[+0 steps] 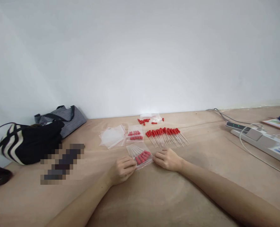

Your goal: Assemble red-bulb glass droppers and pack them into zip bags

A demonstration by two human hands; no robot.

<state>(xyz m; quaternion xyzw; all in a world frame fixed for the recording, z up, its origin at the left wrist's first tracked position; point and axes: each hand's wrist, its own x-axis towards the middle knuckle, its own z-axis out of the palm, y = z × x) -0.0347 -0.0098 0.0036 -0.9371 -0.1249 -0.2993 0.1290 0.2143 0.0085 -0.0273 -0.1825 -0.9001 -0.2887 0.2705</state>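
A clear zip bag [131,149] holds several glass droppers with red rubber bulbs [143,157], the bulbs lying toward me. My left hand [123,170] is closed on the bag's near left corner. At its right edge, my right hand [166,159] has its fingers curled round the other end of the opening. Just behind, a filled zip bag [135,133] shows more red bulbs through its plastic. To the right of that lies a row of loose droppers [165,134], bulbs pointing to the wall. Flat zip bags [112,136] are fanned out on the left.
Loose red bulbs [144,121] lie by another clear bag [150,116] near the wall. A black bag [33,142] and striped bag [73,121] stand left, near a pixelated dark object [65,164]. A power strip [265,143] with cables lies right.
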